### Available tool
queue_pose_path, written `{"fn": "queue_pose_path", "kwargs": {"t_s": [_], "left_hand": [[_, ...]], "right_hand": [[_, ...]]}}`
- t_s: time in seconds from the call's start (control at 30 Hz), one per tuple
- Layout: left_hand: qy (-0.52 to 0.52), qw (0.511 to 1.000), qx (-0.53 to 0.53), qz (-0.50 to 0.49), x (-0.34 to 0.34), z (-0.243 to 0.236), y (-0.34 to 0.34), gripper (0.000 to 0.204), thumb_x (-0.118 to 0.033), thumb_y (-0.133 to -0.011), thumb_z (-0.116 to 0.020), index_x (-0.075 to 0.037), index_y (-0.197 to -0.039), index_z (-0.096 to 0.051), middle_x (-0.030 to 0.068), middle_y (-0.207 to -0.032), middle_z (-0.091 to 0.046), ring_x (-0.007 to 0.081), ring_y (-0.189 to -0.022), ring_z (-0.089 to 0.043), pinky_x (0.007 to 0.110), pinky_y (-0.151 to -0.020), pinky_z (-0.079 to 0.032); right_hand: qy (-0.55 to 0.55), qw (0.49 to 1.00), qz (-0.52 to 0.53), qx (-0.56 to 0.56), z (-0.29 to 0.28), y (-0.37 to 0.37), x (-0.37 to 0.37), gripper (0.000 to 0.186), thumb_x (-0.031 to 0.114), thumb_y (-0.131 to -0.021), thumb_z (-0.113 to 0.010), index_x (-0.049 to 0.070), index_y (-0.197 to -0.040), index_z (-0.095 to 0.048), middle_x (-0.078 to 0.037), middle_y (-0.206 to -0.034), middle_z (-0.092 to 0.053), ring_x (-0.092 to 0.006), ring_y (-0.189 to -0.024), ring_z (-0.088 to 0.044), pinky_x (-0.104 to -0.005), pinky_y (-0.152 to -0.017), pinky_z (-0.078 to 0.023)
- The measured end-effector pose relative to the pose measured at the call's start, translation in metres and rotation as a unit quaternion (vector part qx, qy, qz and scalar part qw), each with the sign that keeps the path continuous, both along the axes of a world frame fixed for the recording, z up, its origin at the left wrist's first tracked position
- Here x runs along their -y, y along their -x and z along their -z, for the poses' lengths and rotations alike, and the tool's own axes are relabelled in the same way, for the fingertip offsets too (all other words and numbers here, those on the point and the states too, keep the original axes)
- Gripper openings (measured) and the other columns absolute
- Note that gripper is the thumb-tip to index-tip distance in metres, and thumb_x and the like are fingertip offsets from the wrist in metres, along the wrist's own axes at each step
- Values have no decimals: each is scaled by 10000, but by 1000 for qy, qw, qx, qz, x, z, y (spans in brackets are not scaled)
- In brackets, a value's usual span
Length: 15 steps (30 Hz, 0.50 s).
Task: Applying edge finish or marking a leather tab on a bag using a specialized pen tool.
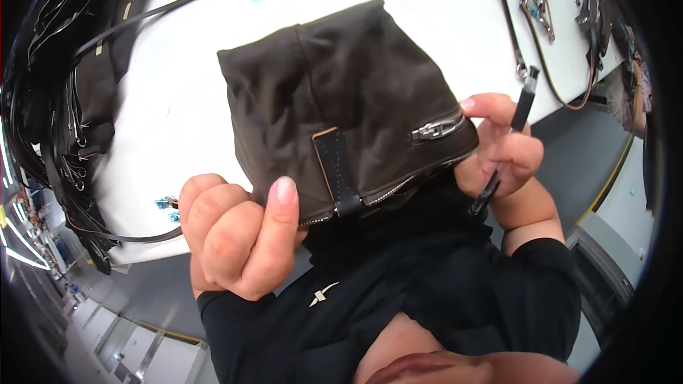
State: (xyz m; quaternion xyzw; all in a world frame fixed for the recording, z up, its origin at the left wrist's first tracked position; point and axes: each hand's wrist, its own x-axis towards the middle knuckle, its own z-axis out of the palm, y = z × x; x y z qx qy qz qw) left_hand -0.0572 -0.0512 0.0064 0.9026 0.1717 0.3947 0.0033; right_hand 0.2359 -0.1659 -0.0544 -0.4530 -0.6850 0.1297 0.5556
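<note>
Brown bag (384, 71), soft and dark, hangs between both hands over the counter's near edge, its zipped edge toward the wearer, probably so that the panel lies flat to view. The left hand (238, 235) is curled tight, thumb on the front, grasping that edge beside the black tab (334, 167). The right hand (505, 149) grips the corner by the silver zipper pull (437, 129), a pen (524, 103) tucked through its bent fingers, seemingly kept handy. Beyond, the white counter (181, 110) carries straps (506, 14).

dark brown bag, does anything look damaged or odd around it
No tear or stain shows on the dark brown smooth bag, only creases. Mildly odd: a slim black-and-clear pen is tucked into the right grip, which also holds the bag's edge.
</note>
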Motion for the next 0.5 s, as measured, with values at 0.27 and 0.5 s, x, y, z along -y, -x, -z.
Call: {"fn": "queue_pose_path", "kwargs": {"t_s": [0.27, 0.5], "left_hand": [[35, 999, -7, -35, -2, 1, -4, 475, 40, -703, -890, -27, -1109, -653, 49, -875, -525, 204, -619, -499, 336, -526, -379], [42, 998, -10, -47, -4, 0, -2, 436, 12, -715, -897, -17, -1072, -650, 55, -855, -528, 194, -607, -506, 327, -511, -375]], "right_hand": [[29, 998, -18, -48, -5, 1, 0, 396, -117, -798, -669, 98, -1033, -434, -328, -1257, -598, -312, -1016, -643, -375, -888, -527], [57, 997, -21, -54, -19, 6, 0, 442, -107, -840, -708, 130, -1084, -425, -324, -1292, -580, -314, -1043, -645, -384, -899, -530]]}}
